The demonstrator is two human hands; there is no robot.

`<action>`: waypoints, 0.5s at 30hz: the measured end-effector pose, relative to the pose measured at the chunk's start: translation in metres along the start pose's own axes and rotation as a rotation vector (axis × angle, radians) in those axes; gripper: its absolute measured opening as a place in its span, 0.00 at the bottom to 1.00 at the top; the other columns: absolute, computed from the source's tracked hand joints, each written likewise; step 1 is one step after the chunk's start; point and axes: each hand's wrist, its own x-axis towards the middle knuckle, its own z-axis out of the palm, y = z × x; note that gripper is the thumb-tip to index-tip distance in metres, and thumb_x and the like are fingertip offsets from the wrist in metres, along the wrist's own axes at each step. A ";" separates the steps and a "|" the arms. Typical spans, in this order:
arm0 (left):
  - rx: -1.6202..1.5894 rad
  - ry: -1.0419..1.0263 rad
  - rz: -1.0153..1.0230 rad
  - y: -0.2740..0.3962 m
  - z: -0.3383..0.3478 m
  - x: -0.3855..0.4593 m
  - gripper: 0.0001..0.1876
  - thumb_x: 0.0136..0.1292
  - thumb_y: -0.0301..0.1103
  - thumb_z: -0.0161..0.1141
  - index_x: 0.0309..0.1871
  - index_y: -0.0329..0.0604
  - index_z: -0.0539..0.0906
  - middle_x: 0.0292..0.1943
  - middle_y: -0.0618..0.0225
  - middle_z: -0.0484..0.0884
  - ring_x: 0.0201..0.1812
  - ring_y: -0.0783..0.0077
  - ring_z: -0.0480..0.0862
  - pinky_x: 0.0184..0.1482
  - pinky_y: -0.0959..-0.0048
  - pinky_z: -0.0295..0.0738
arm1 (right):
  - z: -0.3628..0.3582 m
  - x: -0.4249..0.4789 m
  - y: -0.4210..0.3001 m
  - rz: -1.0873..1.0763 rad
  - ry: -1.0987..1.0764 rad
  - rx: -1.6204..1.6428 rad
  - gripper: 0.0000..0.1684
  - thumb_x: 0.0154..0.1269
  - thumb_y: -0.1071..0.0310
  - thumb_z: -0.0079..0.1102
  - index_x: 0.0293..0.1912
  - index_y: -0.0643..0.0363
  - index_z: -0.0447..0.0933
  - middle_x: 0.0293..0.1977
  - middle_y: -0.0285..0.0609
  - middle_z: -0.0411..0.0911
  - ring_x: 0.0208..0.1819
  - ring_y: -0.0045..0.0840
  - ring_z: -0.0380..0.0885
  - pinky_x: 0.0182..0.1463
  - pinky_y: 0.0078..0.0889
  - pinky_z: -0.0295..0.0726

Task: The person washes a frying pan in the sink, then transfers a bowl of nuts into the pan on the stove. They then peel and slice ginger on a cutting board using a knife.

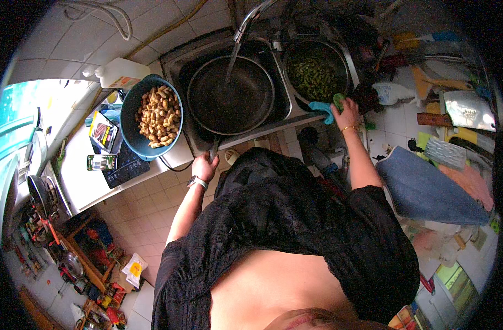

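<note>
My left hand (205, 166) is closed around the handle of a wide dark pan (230, 111), which sits in the left basin of a steel double sink (290, 99). Water runs into the pan from a chrome faucet (247, 25). At the sink's right front edge, my right hand (347, 113) touches a green scrubbing pad (339, 101), with a light blue cloth (323, 110) just left of it; how firmly the fingers hold either cannot be told. Green pods (315, 78) lie in a round metal vessel in the right basin. Left of the sink, a blue basin (129, 132) holds peanuts in their shells (158, 115).
A phone (101, 162) lies by a black induction cooker (129, 169) on the left counter, near a white plastic jug (125, 72). A cleaver (468, 110) and other utensils hang on the tiled wall at right, above a blue cloth (428, 185).
</note>
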 end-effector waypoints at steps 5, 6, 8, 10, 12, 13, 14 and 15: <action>0.019 -0.008 -0.012 -0.002 0.002 0.002 0.20 0.56 0.49 0.61 0.32 0.37 0.78 0.29 0.46 0.81 0.35 0.44 0.81 0.38 0.53 0.75 | 0.039 0.008 0.023 -0.057 -0.175 -0.162 0.20 0.63 0.54 0.57 0.50 0.55 0.76 0.57 0.44 0.70 0.59 0.43 0.66 0.63 0.43 0.68; 0.026 0.004 -0.004 -0.006 0.005 0.003 0.20 0.56 0.49 0.61 0.32 0.37 0.78 0.28 0.46 0.81 0.35 0.45 0.81 0.38 0.53 0.75 | 0.037 0.024 0.022 -0.057 -0.232 -0.212 0.19 0.62 0.56 0.57 0.48 0.55 0.77 0.56 0.44 0.71 0.58 0.43 0.68 0.62 0.43 0.69; 0.042 0.001 -0.003 -0.011 0.008 0.004 0.20 0.56 0.49 0.61 0.32 0.37 0.78 0.29 0.46 0.81 0.35 0.45 0.81 0.38 0.53 0.75 | 0.027 0.042 0.015 -0.047 -0.151 -0.180 0.15 0.61 0.61 0.58 0.46 0.55 0.77 0.49 0.46 0.76 0.53 0.41 0.73 0.59 0.43 0.72; 0.060 -0.027 -0.017 -0.011 0.007 0.005 0.20 0.56 0.49 0.61 0.32 0.37 0.79 0.29 0.45 0.81 0.35 0.45 0.81 0.38 0.53 0.75 | 0.017 0.054 -0.004 0.082 -0.070 -0.168 0.15 0.60 0.62 0.58 0.47 0.53 0.77 0.48 0.47 0.77 0.52 0.42 0.74 0.59 0.42 0.73; 0.056 -0.038 -0.008 -0.006 0.004 0.007 0.20 0.56 0.49 0.61 0.32 0.37 0.79 0.29 0.45 0.81 0.35 0.45 0.81 0.38 0.53 0.75 | 0.042 0.060 0.000 0.260 -0.242 -0.157 0.19 0.60 0.58 0.59 0.52 0.46 0.75 0.50 0.45 0.76 0.53 0.41 0.73 0.57 0.46 0.74; 0.054 -0.041 -0.012 -0.006 0.003 0.005 0.20 0.56 0.49 0.61 0.32 0.37 0.79 0.29 0.45 0.81 0.35 0.45 0.82 0.38 0.53 0.75 | 0.038 0.064 -0.014 0.227 -0.371 -0.236 0.21 0.61 0.57 0.59 0.54 0.46 0.73 0.51 0.44 0.76 0.54 0.40 0.73 0.56 0.46 0.75; 0.046 -0.037 -0.011 -0.006 0.003 0.004 0.20 0.56 0.49 0.61 0.33 0.37 0.79 0.29 0.45 0.81 0.35 0.45 0.82 0.38 0.53 0.75 | 0.031 0.067 -0.023 0.191 -0.494 -0.318 0.23 0.63 0.55 0.58 0.57 0.45 0.72 0.52 0.43 0.76 0.55 0.39 0.73 0.55 0.46 0.76; 0.039 -0.033 -0.009 -0.006 0.003 0.004 0.20 0.57 0.49 0.61 0.33 0.37 0.79 0.30 0.45 0.81 0.35 0.45 0.82 0.38 0.53 0.75 | 0.030 0.069 -0.021 0.205 -0.509 -0.164 0.23 0.63 0.54 0.59 0.58 0.43 0.73 0.55 0.42 0.74 0.58 0.41 0.71 0.58 0.48 0.74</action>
